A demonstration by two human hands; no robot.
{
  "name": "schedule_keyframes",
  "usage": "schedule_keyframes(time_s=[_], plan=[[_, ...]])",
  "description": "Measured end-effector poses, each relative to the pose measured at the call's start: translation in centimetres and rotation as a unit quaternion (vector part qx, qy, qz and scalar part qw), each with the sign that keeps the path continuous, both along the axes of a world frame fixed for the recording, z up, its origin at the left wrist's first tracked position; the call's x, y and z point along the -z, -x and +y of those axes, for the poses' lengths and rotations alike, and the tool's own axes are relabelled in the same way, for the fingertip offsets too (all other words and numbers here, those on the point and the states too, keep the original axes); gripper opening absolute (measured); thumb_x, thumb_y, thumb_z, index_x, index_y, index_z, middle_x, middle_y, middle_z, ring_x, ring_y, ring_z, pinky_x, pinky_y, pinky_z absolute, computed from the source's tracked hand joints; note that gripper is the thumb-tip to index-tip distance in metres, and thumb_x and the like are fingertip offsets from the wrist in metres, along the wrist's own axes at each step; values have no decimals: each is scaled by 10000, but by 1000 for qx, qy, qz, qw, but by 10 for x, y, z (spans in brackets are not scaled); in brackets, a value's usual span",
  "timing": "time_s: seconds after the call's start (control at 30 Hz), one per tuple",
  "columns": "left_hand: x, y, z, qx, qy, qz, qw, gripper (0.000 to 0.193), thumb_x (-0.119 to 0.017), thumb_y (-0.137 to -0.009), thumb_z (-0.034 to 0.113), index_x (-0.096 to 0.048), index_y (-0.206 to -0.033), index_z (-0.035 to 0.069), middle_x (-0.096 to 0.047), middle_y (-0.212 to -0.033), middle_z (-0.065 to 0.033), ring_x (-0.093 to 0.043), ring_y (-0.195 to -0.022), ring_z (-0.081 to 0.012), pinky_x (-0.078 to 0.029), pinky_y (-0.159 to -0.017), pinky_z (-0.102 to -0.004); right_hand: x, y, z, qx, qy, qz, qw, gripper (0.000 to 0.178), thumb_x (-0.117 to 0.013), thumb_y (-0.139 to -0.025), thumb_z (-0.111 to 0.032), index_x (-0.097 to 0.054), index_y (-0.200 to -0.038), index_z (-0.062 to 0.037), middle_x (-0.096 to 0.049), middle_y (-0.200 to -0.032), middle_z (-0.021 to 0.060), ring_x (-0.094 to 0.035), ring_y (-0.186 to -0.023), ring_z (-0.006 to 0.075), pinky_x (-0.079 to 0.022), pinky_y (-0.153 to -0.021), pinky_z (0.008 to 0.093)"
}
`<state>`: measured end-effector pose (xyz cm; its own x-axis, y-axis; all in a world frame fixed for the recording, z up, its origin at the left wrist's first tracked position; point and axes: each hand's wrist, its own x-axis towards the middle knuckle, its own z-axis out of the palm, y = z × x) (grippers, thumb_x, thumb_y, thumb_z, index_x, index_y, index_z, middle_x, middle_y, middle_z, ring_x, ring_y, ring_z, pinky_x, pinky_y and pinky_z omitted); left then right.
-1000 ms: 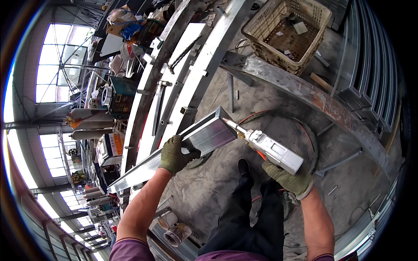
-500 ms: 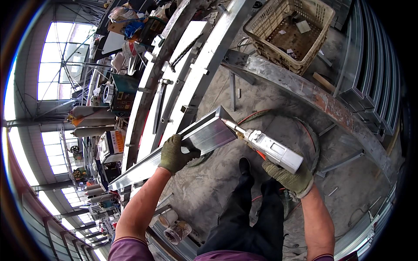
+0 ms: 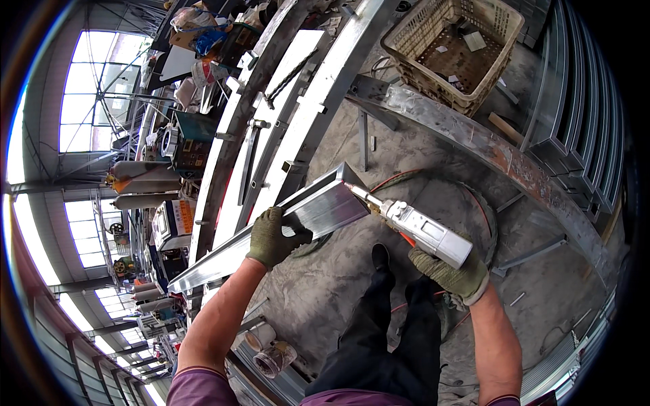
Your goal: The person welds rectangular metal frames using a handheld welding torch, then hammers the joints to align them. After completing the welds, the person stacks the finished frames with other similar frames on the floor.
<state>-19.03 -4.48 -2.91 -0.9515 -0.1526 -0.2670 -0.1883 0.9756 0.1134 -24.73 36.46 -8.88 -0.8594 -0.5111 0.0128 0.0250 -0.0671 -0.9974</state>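
Note:
My left hand [image 3: 274,238], in a green work glove, grips the edge of a long silvery metal channel [image 3: 321,211] partway along it. The channel slants from lower left up to its open end near the middle of the view. In my gloved right hand [image 3: 455,274] is a white handheld laser welding gun [image 3: 430,233], held by its rear end. The gun's narrow brass-coloured nozzle [image 3: 362,195] points at the edge of the channel's end, where a small reddish spot shows. Whether the tip touches the metal I cannot tell.
Long metal beams [image 3: 308,135] lie beyond the channel on the left. A plastic crate [image 3: 433,88] with scraps stands at the far right, behind a rusty beam [image 3: 467,139]. Stacked metal profiles [image 3: 575,115] fill the right side. A hose [image 3: 493,203] coils on the floor.
The gun's nozzle tip has shifted very slightly up along the channel's end edge. Both hands keep their hold, and the view has moved a little.

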Motion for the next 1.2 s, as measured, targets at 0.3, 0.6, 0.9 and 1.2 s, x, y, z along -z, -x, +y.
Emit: schedule_keyframes(time_s=[0.3,0.6,0.9,1.2], plan=[[0,1,2,3,-7,4,1000,691,-1014,-673,435,-609,-1034,8,-765,-1017,-174,-726,-1001,-382,-562,-882,-479,6,4,-3,10,-25,83,996,339,-858,-909,-117,-769,-1228,-45,-821,-1101,101,-803,-989,214,-635,-850,331],[-1,1,2,4,-10,8,1000,675,-1015,-675,420,-603,-1027,15,-779,-990,-156,-743,-987,-371,-566,-873,-479,6,4,-3,10,-22,84,996,330,-857,-912,-130,-773,-1221,-50,-820,-1100,106,-805,-985,220,-637,-843,334],[2,0,1,12,-8,20,1000,681,-1019,-667,412,-601,-1033,18,-773,-995,-163,-734,-976,-370,-557,-875,-480,6,1,-2,15,-25,79,996,320,-867,-897,-108,-781,-1201,-56,-822,-1088,95,-805,-970,207,-637,-830,332],[-3,3,7,-19,-42,16,999,517,-961,-727,424,-648,-916,60,-799,-915,-73,-702,-1004,-347,-526,-910,-476,4,2,0,6,-16,68,998,308,-867,-893,-98,-785,-1185,-49,-820,-1063,99,-803,-941,203,-633,-815,329]])
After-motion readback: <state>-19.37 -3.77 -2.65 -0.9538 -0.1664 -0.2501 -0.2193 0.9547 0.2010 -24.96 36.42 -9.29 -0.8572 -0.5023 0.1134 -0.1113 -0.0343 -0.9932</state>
